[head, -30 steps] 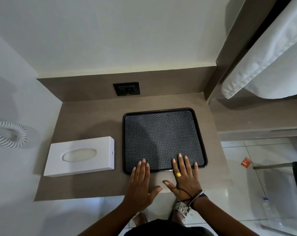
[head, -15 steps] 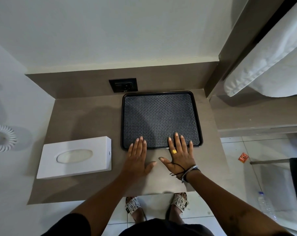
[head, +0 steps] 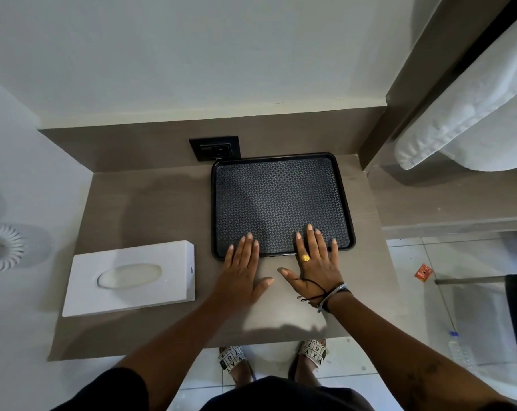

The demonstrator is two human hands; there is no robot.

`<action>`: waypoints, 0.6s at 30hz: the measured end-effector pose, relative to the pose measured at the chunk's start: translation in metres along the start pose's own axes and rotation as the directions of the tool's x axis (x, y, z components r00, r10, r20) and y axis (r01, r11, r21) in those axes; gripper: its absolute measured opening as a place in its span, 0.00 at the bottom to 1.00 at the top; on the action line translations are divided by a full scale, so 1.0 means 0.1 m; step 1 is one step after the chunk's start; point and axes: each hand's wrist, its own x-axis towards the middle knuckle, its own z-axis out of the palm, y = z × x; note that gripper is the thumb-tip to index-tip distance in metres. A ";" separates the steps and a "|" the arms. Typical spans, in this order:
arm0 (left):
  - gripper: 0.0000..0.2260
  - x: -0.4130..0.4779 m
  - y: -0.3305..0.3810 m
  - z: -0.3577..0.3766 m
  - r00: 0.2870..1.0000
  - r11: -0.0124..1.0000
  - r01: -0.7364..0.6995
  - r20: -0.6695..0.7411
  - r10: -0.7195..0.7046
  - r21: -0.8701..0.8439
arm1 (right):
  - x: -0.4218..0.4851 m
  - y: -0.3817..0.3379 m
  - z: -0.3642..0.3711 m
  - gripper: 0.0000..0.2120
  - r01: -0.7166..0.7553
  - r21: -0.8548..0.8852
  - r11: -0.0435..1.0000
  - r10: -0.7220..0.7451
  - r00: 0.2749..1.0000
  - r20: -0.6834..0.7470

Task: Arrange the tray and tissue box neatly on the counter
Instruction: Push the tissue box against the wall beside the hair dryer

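Note:
A black square tray [head: 281, 197] with a patterned floor lies on the brown counter [head: 150, 209], its far edge against the back panel. My left hand [head: 241, 274] and my right hand [head: 316, 262] lie flat with spread fingers. Their fingertips rest over the tray's near rim and their palms lie on the counter. Neither hand holds anything. A white tissue box [head: 129, 278] lies flat at the counter's left, near the front edge, apart from the tray and from my left hand.
A black wall socket [head: 215, 148] sits in the back panel just left of the tray's far corner. A coiled white cord [head: 2, 247] hangs on the left wall. White towels [head: 474, 114] hang at the upper right. A plastic bottle [head: 462, 354] lies on the tiled floor.
Both hands have pushed the tray away from the front edge to the back panel. The tissue box has not moved.

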 end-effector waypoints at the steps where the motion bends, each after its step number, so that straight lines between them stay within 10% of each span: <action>1: 0.40 0.00 -0.01 -0.04 1.000 1.000 -0.016 -0.012 0.016 -0.008 | -0.03 -0.03 0.00 0.43 0.011 0.009 1.000 -0.011 1.000 -0.023; 9: 0.50 -0.23 -0.70 -0.74 0.989 0.992 0.023 -0.145 -0.041 -0.121 | -0.35 -0.55 0.26 0.35 0.360 0.093 0.928 -0.363 0.931 0.023; 18: 0.73 -0.95 -2.19 -0.91 0.920 0.982 0.140 0.351 -0.177 0.127 | -0.17 -1.32 0.39 0.40 0.404 0.002 0.915 -0.395 0.895 0.208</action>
